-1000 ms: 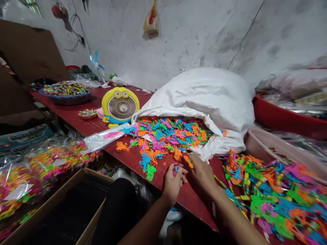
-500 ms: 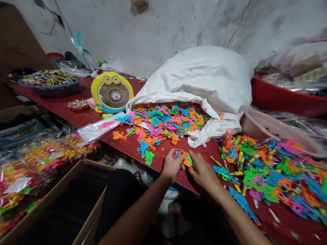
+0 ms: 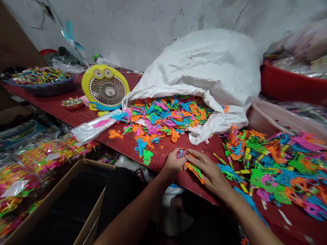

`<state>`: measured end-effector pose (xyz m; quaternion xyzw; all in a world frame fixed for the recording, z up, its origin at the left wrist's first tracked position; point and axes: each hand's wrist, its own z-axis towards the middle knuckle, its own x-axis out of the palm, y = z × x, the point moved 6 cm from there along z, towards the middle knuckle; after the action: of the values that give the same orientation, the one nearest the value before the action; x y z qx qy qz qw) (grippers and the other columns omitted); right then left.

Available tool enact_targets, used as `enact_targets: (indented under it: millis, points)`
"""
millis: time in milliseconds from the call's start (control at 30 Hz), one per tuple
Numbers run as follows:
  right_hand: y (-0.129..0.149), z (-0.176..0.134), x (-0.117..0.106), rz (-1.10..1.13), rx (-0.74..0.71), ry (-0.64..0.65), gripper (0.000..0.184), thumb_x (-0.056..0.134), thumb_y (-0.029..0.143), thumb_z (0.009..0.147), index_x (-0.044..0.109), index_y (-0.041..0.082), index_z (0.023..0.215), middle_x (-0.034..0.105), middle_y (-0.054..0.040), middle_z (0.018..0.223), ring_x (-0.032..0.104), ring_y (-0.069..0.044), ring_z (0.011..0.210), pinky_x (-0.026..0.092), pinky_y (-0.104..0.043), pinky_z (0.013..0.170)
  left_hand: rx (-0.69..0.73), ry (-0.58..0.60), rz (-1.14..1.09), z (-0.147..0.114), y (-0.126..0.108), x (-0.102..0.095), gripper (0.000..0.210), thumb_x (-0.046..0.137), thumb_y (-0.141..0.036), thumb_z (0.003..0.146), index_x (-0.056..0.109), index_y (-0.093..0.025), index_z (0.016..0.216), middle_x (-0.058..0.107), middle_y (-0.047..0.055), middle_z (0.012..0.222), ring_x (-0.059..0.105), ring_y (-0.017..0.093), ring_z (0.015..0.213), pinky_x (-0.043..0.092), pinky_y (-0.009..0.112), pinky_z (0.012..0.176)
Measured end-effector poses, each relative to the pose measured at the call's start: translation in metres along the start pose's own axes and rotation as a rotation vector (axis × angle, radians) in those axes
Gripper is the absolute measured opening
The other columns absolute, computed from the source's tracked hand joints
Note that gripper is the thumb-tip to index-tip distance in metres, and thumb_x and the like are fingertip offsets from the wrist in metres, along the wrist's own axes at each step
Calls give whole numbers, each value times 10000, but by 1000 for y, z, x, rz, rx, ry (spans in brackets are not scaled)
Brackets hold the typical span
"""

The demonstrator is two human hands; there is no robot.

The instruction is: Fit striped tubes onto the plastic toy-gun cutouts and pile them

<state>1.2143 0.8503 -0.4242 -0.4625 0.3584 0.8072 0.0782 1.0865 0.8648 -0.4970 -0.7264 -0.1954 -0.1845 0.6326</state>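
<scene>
My left hand (image 3: 170, 166) is closed around small striped tubes (image 3: 181, 153), whose pink, blue and red ends poke out above the fingers. In my right hand (image 3: 212, 173) is an orange plastic piece (image 3: 196, 172) with some green on it; the fingers bend over it and their tips meet the left fingers. Both hands are just above the table's front edge. Beyond them, loose plastic pieces (image 3: 146, 157) in orange, blue and green lie before the mouth of a white sack (image 3: 209, 61). Right of my right hand is a heap of mixed plastic pieces and striped tubes (image 3: 276, 170).
A yellow fan (image 3: 106, 90) stands on the red table (image 3: 71, 117) beside a clear bag (image 3: 95, 127). Farther left is a blue basin (image 3: 48, 89) of small tubes. A pink basin (image 3: 270, 117) and red tub (image 3: 288, 83) stand right. Below left is an open carton (image 3: 95, 211).
The orange piece now tilts down to the right, with my right hand moved slightly right. My left hand keeps hold of the tubes. The whole view has shifted a little.
</scene>
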Motion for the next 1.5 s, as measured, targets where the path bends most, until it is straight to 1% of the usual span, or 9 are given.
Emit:
enact_targets:
  millis: [133, 233, 300, 367, 433, 667, 967, 1267, 1500]
  points:
    - [-13, -6, 5, 132, 113, -153, 338, 543, 306, 922, 651, 292, 1242, 606, -82, 1315, 574, -226, 1206, 474, -402, 1013, 44, -7, 13, -2, 0, 5, 392, 695, -405, 749, 573, -126, 997, 539, -28, 631, 436, 57, 471, 291, 187, 458]
    - [-31, -14, -2, 295, 384, -333, 311, 604, 461, 868, 726, 211, 1006, 736, -87, 921, 691, -225, 838, 562, -360, 765, 99, -29, 27, -2, -3, 8, 398, 650, -407, 803, 581, -111, 1061, 587, 12, 702, 449, 68, 520, 300, 197, 492]
    - [-38, -20, -2, 436, 559, -403, 376, 628, 547, 820, 703, 178, 826, 698, -58, 666, 645, -194, 595, 533, -312, 582, 114, -28, 23, -2, -2, 11, 383, 625, -394, 830, 589, -109, 1083, 603, 29, 758, 462, 74, 559, 322, 202, 524]
    - [-38, -21, 1, 567, 646, -411, 408, 650, 583, 784, 649, 182, 712, 649, -38, 560, 591, -175, 502, 496, -294, 518, 123, -44, 35, -2, 1, 14, 352, 613, -360, 840, 600, -104, 1081, 603, 31, 763, 477, 80, 584, 347, 204, 557]
    - [-34, -21, 2, 605, 659, -416, 385, 654, 568, 790, 629, 193, 704, 654, -38, 575, 584, -169, 512, 491, -289, 529, 125, -70, 54, -2, 4, 16, 326, 622, -325, 827, 605, -101, 1063, 612, 39, 777, 503, 90, 605, 370, 207, 574]
    - [-22, -18, -3, 332, 543, -382, 318, 563, 495, 890, 610, 219, 739, 626, -4, 602, 573, -163, 575, 460, -278, 583, 110, -90, 152, -4, 9, 16, 246, 641, -276, 805, 627, -135, 1006, 575, -1, 662, 499, 106, 579, 409, 218, 581]
    - [-17, -12, 2, 164, 528, -365, 337, 497, 509, 913, 544, 230, 730, 587, 3, 583, 554, -168, 545, 404, -285, 543, 214, -87, 276, -6, 11, 13, 209, 609, -244, 840, 649, -156, 1025, 682, 76, 946, 609, 182, 840, 484, 249, 733]
    - [-11, -11, -5, 14, 554, -405, 397, 457, 571, 904, 523, 252, 677, 573, -13, 541, 537, -180, 516, 392, -308, 533, 424, -115, 632, -18, -8, 21, 207, 543, -233, 891, 669, -191, 1049, 694, 99, 1040, 626, 246, 971, 454, 330, 885]
    - [-21, -11, -2, 258, 643, -335, 459, 471, 627, 874, 476, 242, 623, 514, 15, 426, 489, -150, 414, 380, -275, 450, 452, -103, 843, -23, -10, 29, 244, 486, -210, 910, 676, -174, 1059, 696, 124, 996, 622, 267, 932, 462, 351, 848]
